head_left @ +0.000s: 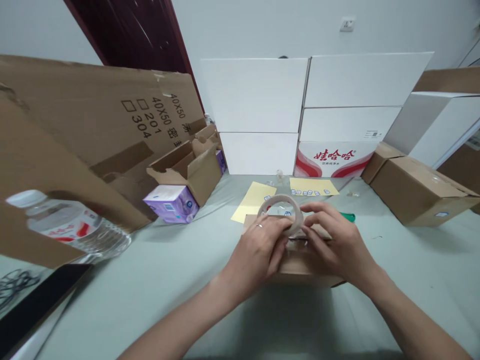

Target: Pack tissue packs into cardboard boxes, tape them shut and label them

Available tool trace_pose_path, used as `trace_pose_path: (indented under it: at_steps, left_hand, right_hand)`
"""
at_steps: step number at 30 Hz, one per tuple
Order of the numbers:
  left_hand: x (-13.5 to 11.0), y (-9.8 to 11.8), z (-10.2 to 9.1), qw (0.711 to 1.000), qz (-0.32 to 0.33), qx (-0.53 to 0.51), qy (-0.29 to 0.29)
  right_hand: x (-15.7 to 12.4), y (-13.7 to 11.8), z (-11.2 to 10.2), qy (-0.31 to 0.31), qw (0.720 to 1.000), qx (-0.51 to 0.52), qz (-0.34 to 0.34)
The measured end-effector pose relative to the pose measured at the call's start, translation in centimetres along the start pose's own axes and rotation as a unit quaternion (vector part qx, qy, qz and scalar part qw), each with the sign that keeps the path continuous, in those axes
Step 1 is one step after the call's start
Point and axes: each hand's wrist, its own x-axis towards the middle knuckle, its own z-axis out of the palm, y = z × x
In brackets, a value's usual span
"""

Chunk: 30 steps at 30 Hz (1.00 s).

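My left hand [258, 245], with a ring on one finger, is closed around the lower left of a roll of clear tape [279, 198]. The roll stands upright over a small brown cardboard box [307, 270]. At the roll's right edge, my right hand [337, 242] pinches with thumb and forefinger; a free end of tape cannot be made out clearly. Both hands rest close to the box top and hide much of it. Part of a green object [348, 217] shows behind my right hand.
Yellow sheets [313, 186] with small stickers lie behind the box. Left are a water bottle [75, 225], a purple tissue pack [172, 204] and an open carton [191, 167]. A closed brown carton [416, 185] stands right. White boxes [258, 95] line the back.
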Motion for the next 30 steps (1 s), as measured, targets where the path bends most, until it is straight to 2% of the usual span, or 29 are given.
trace_pose_path:
  at_steps: [4, 5, 9, 11, 13, 15, 17, 19, 20, 22, 25, 26, 27, 30]
  left_hand:
    - [-0.6, -0.5, -0.6, 0.992, -0.097, -0.005, 0.082]
    - [-0.8, -0.6, -0.6, 0.989, -0.124, -0.015, 0.081]
    - [-1.2, -0.6, -1.0, 0.985, -0.159, -0.034, -0.05]
    - [-1.0, -0.3, -1.2, 0.98, -0.165, -0.06, -0.09]
    - [-0.6, 0.0, -1.5, 0.964, -0.193, -0.144, -0.112]
    - [-0.2, -0.1, -1.7, 0.919, -0.252, -0.285, -0.103]
    - [0.3, -0.2, -1.8, 0.84, -0.318, -0.436, -0.053]
    - [0.7, -0.4, -1.9, 0.77, -0.352, -0.532, 0.004]
    - [1.0, -0.4, -2.0, 0.749, -0.357, -0.558, 0.025]
    - [1.4, -0.5, -2.1, 0.717, -0.362, -0.593, 0.054]
    - [1.5, -0.8, -1.8, 0.675, -0.375, -0.63, 0.085]
    - [1.4, -1.1, -1.6, 0.68, -0.37, -0.627, 0.089]
    - [1.3, -1.4, -1.4, 0.698, -0.357, -0.615, 0.091]
    - [0.6, -2.3, -0.8, 0.783, -0.297, -0.537, 0.097]
  right_hand:
    - [0.8, 0.8, -0.6, -0.036, 0.988, 0.076, 0.132]
    - [0.9, 1.1, -0.8, -0.036, 0.981, 0.091, 0.166]
    - [1.0, 1.5, -1.1, 0.027, 0.955, 0.151, 0.253]
    - [0.9, 1.3, -1.0, 0.071, 0.948, 0.17, 0.26]
    - [1.0, 0.7, -0.7, 0.087, 0.954, 0.167, 0.232]
    - [1.0, 0.1, -0.3, 0.078, 0.976, 0.135, 0.155]
    - [0.9, -0.2, 0.2, 0.063, 0.994, 0.079, 0.036]
    - [0.7, -0.2, 0.5, 0.036, 0.997, 0.03, -0.066]
    - [0.6, -0.1, 0.6, 0.018, 0.995, 0.016, -0.095]
    - [0.3, 0.1, 0.7, -0.017, 0.994, 0.006, -0.107]
    - [-0.1, 0.4, 0.5, -0.042, 0.996, 0.004, -0.076]
    - [-0.1, 0.5, 0.4, -0.051, 0.996, 0.009, -0.07]
    - [-0.2, 0.6, 0.2, -0.065, 0.996, 0.018, -0.066]
    - [-0.3, 0.9, -0.5, -0.115, 0.99, 0.044, -0.065]
